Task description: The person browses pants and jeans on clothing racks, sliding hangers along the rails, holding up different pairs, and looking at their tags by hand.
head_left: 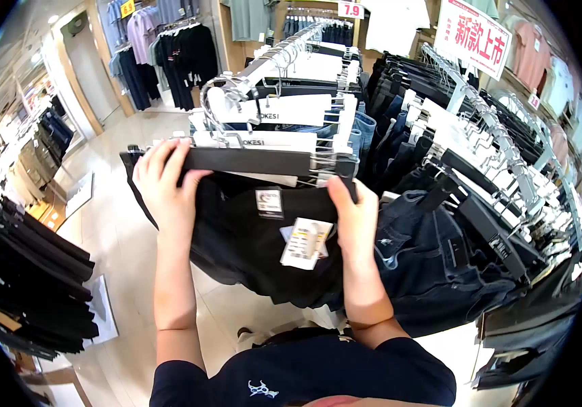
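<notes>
In front of me, black trousers [250, 251] hang from a black clip hanger [250, 161]. A white waistband label [269, 203] and a paper price tag [308, 243] show on them. Toward the hanger's left end, my left hand [165, 180] is closed over the bar, with the fingers on top and the thumb below. At the opposite end, my right hand [355, 217] is closed at the clip, its thumb up against it. The lower part of the trousers is folded under or hidden. Directly behind stand white hangers [284, 140] with blue jeans on the rail [254, 71].
To the right, a second rail [488, 122] is packed with dark jeans [433, 264] on hangers. A red-lettered sign [474, 37] stands above it. At the left, dark trousers [40, 278] hang in a row beside the tiled floor [118, 217].
</notes>
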A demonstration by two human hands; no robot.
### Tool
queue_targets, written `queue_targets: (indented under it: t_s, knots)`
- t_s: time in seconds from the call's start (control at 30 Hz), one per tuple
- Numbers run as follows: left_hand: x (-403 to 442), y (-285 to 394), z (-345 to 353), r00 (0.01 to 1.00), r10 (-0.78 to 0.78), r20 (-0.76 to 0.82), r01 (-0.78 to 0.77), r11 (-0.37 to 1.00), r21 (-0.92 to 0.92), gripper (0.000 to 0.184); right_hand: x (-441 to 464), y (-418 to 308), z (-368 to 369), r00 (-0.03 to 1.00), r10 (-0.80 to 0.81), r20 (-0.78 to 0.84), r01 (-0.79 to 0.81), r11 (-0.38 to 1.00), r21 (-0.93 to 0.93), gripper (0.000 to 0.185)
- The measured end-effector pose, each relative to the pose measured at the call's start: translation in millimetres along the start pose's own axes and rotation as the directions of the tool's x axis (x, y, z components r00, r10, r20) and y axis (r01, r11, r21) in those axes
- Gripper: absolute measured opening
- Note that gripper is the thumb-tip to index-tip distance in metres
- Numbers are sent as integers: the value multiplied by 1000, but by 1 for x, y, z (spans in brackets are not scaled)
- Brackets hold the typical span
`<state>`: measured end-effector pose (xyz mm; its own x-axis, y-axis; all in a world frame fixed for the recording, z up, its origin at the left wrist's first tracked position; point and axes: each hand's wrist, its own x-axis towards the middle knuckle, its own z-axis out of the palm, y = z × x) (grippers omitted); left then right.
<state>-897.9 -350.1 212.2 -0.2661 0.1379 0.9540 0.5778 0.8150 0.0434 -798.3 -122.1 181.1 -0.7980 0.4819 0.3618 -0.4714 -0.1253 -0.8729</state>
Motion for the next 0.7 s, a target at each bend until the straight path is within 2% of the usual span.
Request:
queue_targets:
  t_s: [0.03,0.1,0.13,0.17,0.23,0.27,0.33,0.37,0.43,0.5,0.53,0.57,0.63,0.67,0.7]
  knots:
    - [-3,-3,-1,1000,23,5,-23,999,-31,47,-4,1,3,998,-9,-62,10,1000,16,12]
    - [-7,-9,0,998,62,-6,-62,992,-114,43,-9,13,2,982,-94,-166,78,992,-103,11]
    - [-9,-13,4,998,57,-25,-60,982,-179,44,-10,19,5,955,-191,-227,141,965,-220,14]
    - [-9,-17,8,997,59,-43,-68,968,-240,45,-10,26,8,927,-260,-272,192,949,-251,16]
    - [-11,-28,10,995,102,9,-95,951,-294,39,-12,29,18,882,-287,-373,218,951,-217,16]
    - [-13,-35,7,986,160,53,-130,922,-365,36,-12,30,23,817,-378,-435,209,898,-387,17]
    - [-21,-58,-6,962,247,120,-144,827,-544,34,-11,44,29,711,-516,-478,267,827,-495,22]
    - [-28,-74,-16,960,264,94,-181,842,-508,31,-11,47,32,654,-577,-488,278,784,-555,24]
    - [-54,-122,-17,986,162,43,-111,822,-559,32,-17,45,40,608,-628,-485,171,701,-693,31]
    - [-72,-162,4,988,-141,56,135,651,-747,33,-22,41,53,508,-724,-465,136,601,-787,34]
    - [-73,-167,7,917,-294,270,390,515,-763,40,-25,39,61,471,-754,-457,181,590,-787,36]
    - [-78,-170,18,915,-290,280,394,496,-774,40,-32,38,72,423,-789,-446,212,565,-797,45]
    - [-100,-173,55,760,-339,555,588,-7,-809,48,-42,32,116,257,-921,-291,333,367,-869,54]
    - [-115,-175,65,758,-342,555,586,-15,-810,48,-50,31,134,277,-945,-173,425,282,-860,60]
    - [-139,-176,67,740,-272,615,655,84,-751,50,-51,34,153,224,-972,-74,540,187,-820,54]
